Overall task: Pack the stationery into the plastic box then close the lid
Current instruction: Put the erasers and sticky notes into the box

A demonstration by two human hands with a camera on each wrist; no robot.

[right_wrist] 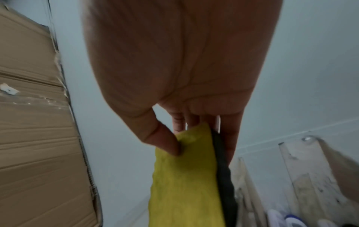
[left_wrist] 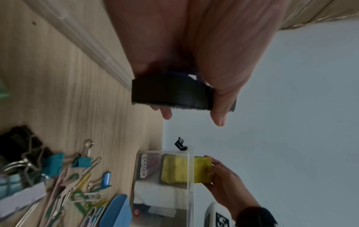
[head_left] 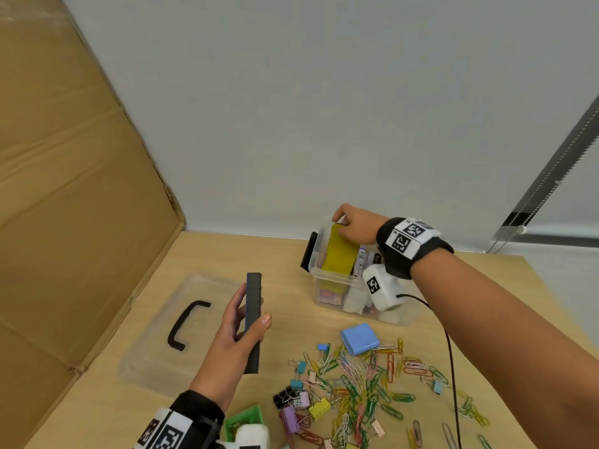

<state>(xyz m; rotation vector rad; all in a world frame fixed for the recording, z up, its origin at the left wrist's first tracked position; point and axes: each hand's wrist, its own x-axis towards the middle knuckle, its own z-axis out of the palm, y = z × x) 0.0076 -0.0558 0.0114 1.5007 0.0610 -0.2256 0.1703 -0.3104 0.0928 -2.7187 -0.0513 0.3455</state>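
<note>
A clear plastic box [head_left: 334, 288] stands on the wooden table, with markers and an eraser pack inside. My right hand [head_left: 351, 226] pinches the top end of a yellow board eraser [head_left: 340, 254] that stands upright, partly inside the box; the yellow eraser [right_wrist: 184, 176] has a dark felt backing. My left hand [head_left: 241, 332] grips a dark blue-black board eraser [head_left: 253, 319] on edge above the table, left of the box. The same dark eraser [left_wrist: 170, 92] fills my left palm. The clear lid [head_left: 155, 322] with a black handle lies flat at the left.
Several coloured paper clips and binder clips [head_left: 366, 387] are scattered on the table at the front. A blue case [head_left: 359, 338] lies in front of the box. A green item [head_left: 244, 421] sits by my left wrist. Cardboard [head_left: 64, 189] rises on the left; a wall stands behind.
</note>
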